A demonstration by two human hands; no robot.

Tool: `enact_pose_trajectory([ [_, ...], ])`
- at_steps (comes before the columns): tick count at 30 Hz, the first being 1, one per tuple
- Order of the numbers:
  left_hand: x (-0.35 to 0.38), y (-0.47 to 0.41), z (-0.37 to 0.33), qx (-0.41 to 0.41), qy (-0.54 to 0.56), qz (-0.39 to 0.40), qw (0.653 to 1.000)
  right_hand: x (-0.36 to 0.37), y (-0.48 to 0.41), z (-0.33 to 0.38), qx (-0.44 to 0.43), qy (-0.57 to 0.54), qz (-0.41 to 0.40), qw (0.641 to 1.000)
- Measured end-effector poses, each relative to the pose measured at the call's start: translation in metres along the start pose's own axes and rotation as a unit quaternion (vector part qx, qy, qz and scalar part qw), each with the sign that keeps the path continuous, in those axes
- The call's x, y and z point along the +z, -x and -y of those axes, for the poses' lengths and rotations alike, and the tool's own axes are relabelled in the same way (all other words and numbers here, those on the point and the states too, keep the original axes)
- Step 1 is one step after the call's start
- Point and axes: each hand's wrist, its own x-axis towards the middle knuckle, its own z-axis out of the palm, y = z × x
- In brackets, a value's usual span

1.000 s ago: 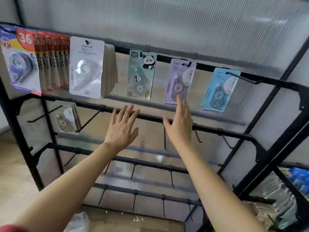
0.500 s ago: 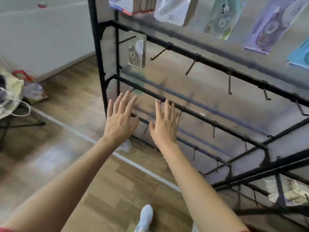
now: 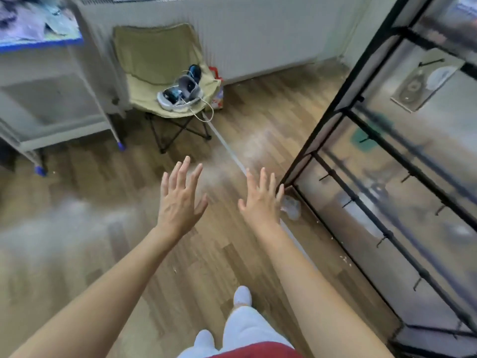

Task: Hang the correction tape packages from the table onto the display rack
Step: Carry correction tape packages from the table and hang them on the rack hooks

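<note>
Black metal display rack (image 3: 309, 146): landmark. White blue-edged tabletop (image 3: 41, 45), well left of rack, carries blurred correction tape packages (image 3: 33, 19). My left hand (image 3: 178, 200), right hand (image 3: 260, 200): grip wide, empty. Risk: right fingers (image 3: 280, 192) beside rack post may snag.

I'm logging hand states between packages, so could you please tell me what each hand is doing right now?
Left hand: open, fingers spread, holding nothing.
Right hand: open, fingers spread, holding nothing.
</note>
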Motion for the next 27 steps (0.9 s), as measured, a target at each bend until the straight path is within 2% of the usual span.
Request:
enact_pose_trajectory([
  [3,-0.015,0.003,0.050,-0.065,-0.020,-0.011,0.998,0.011,-0.025,0.054,-0.050,0.009,0.050,0.997],
  [8,-0.035,-0.020,0.128,-0.158,-0.032,-0.041,0.986,0.021,-0.085,0.142,-0.132,0.023,0.081,0.988],
  [15,-0.070,-0.095,0.231,-0.252,-0.070,-0.081,0.962,0.012,-0.194,0.257,-0.241,0.028,0.077,0.967],
  [22,-0.103,-0.157,0.331,-0.316,-0.085,-0.116,0.938,0.010,-0.286,0.371,-0.304,0.003,0.045,0.952],
  [27,-0.129,-0.211,0.433,-0.339,-0.098,-0.119,0.928,0.021,-0.358,0.466,-0.315,-0.008,0.036,0.948],
])
